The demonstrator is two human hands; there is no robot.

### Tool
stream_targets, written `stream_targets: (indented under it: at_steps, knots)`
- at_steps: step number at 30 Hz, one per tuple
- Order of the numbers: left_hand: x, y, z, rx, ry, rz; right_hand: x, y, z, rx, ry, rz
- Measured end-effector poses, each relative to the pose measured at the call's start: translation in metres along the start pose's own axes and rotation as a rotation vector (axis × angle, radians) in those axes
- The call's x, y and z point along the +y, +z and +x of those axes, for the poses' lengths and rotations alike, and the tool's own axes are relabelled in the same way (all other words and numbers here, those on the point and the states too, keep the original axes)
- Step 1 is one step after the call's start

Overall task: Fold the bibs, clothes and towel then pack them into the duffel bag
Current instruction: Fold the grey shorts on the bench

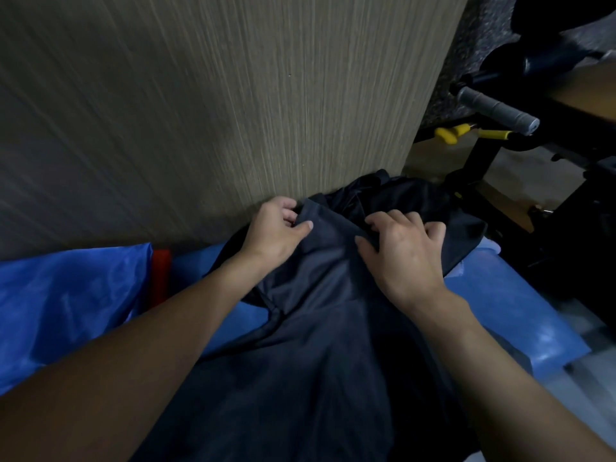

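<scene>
Cloth of a dark navy garment (pixel 320 295), smooth and faintly sheened, is lying in soft creases across a glossy blue sheet (pixel 506 308). Its far end is bunching against a panel (pixel 200 95) streaked with fine wood grain. The left grip (pixel 278 233) is pinching a folded edge between thumb and curled fingers. The right grip (pixel 408 250) is clutching a ridge of the same fabric, fingers hooking in. A grey textured cylindrical handle (pixel 498 110) is jutting out at the right.

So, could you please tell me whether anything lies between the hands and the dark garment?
Nothing visible does. The left hand pinches the far edge of the dark garment, and the right hand bunches its fabric directly; both are already in bare contact with it.
</scene>
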State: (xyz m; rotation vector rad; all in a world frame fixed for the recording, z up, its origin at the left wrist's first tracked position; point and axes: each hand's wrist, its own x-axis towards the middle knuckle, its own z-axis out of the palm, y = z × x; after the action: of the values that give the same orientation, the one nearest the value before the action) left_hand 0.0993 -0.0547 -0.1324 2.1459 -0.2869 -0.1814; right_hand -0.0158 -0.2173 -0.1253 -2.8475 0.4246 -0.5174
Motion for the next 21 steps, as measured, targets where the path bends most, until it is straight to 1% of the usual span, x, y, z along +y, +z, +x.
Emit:
stream_targets:
  at_steps: [3,5,9,14,16,18,21]
  knots:
    - [0.003,0.002,0.002,-0.031,-0.054,-0.022,-0.001,0.001,0.003,-0.020,0.002,-0.019]
    - [0.006,0.004,0.003,-0.041,-0.060,-0.030,-0.001,0.000,0.005,-0.025,0.014,-0.009]
    - [0.007,0.005,0.007,-0.004,-0.060,-0.090,0.003,0.001,0.010,-0.043,0.012,0.031]
    - [0.017,0.000,0.008,0.092,0.139,-0.085,0.004,0.001,0.013,-0.012,-0.018,0.070]
    - [0.025,-0.002,0.009,0.108,0.195,-0.123,0.003,0.000,0.016,0.003,-0.035,0.132]
    - [0.032,-0.004,0.007,0.082,0.264,-0.163,0.001,-0.001,0.021,-0.012,-0.013,0.254]
    - [0.041,-0.007,-0.001,-0.039,0.351,-0.190,-0.002,-0.004,0.030,-0.032,0.076,0.487]
